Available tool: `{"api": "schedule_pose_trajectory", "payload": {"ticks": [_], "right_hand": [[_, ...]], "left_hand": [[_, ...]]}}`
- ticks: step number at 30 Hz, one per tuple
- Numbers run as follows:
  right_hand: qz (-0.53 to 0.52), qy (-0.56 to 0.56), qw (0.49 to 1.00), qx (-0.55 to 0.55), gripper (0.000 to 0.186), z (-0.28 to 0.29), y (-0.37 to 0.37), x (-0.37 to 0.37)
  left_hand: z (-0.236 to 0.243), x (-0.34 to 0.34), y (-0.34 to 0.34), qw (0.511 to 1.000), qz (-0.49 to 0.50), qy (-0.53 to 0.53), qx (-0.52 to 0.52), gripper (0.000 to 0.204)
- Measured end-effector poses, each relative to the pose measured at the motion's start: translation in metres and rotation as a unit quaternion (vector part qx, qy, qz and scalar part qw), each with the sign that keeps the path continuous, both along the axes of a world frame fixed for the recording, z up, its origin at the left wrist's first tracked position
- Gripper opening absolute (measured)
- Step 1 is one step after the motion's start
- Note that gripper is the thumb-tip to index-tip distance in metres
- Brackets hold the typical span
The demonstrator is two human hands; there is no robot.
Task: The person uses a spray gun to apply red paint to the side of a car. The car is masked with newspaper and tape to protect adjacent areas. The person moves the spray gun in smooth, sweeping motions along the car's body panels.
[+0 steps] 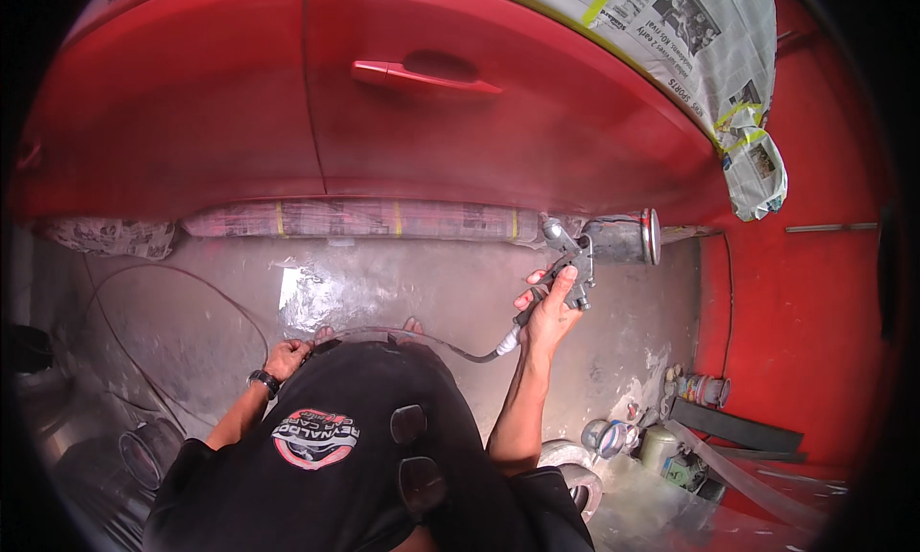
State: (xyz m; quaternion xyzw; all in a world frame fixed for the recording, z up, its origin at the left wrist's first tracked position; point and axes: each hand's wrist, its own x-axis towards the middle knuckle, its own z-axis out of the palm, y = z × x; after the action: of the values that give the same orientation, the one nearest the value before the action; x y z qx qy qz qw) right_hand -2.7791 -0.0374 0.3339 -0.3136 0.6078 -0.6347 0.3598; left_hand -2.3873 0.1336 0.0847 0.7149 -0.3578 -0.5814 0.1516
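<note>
My right hand grips a metal spray gun, held sideways with its cylindrical cup pointing right. A hose runs from the gun's handle leftward past my body to my left hand, whose fingers are closed on it at my left side. In front of me stands a red car door with a handle. Above it, newspaper and yellow tape cover the window area; the wrapped strip along the door's bottom is also masked.
The grey floor has a hose looping across it at left, near a dark round container. At lower right, by a red surface, lie cans, tyre-like rings, dark boards and plastic sheeting.
</note>
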Motion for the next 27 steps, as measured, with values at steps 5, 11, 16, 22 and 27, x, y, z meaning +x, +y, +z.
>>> {"api": "schedule_pose_trajectory", "payload": {"ticks": [5, 11, 16, 22, 27], "right_hand": [[-0.119, 0.021, 0.993, -0.017, 0.045, 0.018, -0.006, -0.035], [-0.031, 0.047, 0.998, -0.03, 0.047, 0.024, -0.007, -0.004], [0.125, 0.045, 0.991, -0.03, 0.051, 0.041, -0.001, 0.017], [-0.01, 0.086, 0.996, 0.002, 0.047, 0.052, -0.016, -0.014], [-0.069, 0.093, 0.993, -0.028, 0.045, 0.067, -0.019, -0.025]], "left_hand": [[0.017, -0.015, -0.013, 1.0, -0.017, -0.01, -0.002, 0.048], [-0.011, -0.006, -0.011, 0.999, -0.014, -0.001, -0.03, 0.049], [0.011, -0.007, -0.024, 0.998, -0.041, -0.024, -0.028, 0.045], [0.027, -0.022, -0.027, 1.0, -0.013, 0.012, -0.026, 0.043], [0.032, -0.029, -0.022, 0.995, 0.033, 0.078, -0.044, 0.041]]}}
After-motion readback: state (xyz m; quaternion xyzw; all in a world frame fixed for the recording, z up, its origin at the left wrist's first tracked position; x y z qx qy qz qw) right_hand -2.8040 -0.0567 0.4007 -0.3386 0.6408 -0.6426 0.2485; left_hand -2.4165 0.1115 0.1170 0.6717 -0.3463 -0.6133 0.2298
